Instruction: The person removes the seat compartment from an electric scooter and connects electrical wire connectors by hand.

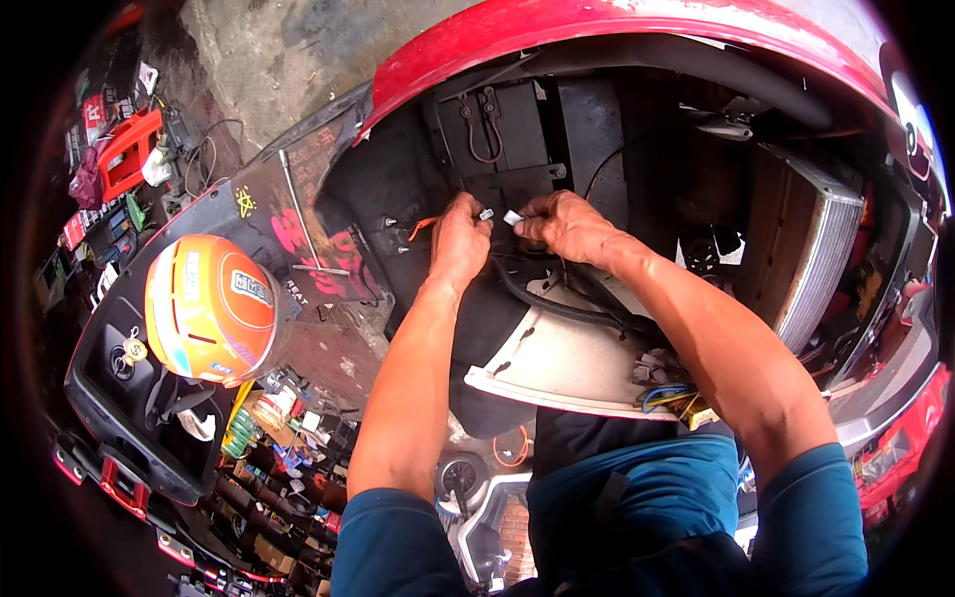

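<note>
Both my hands are inside the open body of a red vehicle. Pinched in the fingers of my left hand is a small white plug connector. My right hand grips a second small white plug connector, its fingertips closed round it. The two connectors face each other with a narrow gap between them. Beside my left hand sticks out an orange-tipped lead, near two bolts on the dark panel. Beneath my hands runs a black corrugated conduit. The wires behind the connectors are mostly hidden by my fingers.
A red body edge arches across the far side. A radiator stands at right. Coloured wires lie on a pale panel close to me. At left are an orange helmet, a T-handle wrench and cluttered tools.
</note>
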A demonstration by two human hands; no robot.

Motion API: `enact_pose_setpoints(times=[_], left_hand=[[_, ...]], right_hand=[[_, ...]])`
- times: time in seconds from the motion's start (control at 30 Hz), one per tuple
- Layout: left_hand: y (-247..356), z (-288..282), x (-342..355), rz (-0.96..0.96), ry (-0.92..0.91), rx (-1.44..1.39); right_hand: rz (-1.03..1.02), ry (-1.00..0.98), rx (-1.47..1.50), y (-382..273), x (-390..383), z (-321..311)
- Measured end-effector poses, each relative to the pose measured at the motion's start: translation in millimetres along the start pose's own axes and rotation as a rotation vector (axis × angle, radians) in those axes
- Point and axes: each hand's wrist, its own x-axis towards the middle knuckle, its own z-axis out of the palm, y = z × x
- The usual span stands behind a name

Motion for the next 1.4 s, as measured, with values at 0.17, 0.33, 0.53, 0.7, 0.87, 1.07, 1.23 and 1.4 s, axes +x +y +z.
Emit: enact_pose_setpoints(times=[0.17, 0.33, 0.53, 0.7, 0.87, 1.07, 1.23, 1.4], left_hand=[[-2.0, 3.9, 0.4, -0.028, 0.016, -0.069], [11.4, -1.6, -7.0, -0.066, 0.016, 0.02], [20.7, -5.3, -4.5, 0.043, -0.006, 0.204], [11.8, -4.4, -2.5, 0.143, -0.032, 0.293], [10.0, -3.1, -0.7, 0.168, -0.035, 0.288], [11.6, -9.9, -0.5, 0.157, -0.094, 0.337], [11.1, -6.0, 3.2, 0.215, -0.164, 0.445], [10.1, -4.4, 5.4, 0.32, -0.233, 0.561]], right_hand=[[-0.058, 0.015, -0.118, 9.2, 12.5, 6.0], [-0.036, 0.02, -0.256, 3.0, 17.6, 11.1], [-0.077, 0.095, -0.368, -6.2, 20.0, 16.1], [-0.049, 0.092, -0.434, -7.1, 25.9, 18.8], [-0.053, 0.108, -0.445, 1.1, 31.2, 15.9], [-0.054, 0.06, -0.489, -5.0, 34.8, 16.7], [-0.134, -0.047, -0.718, -4.6, 42.4, 8.2], [-0.115, -0.148, -0.819, -13.9, 43.9, 1.2]])
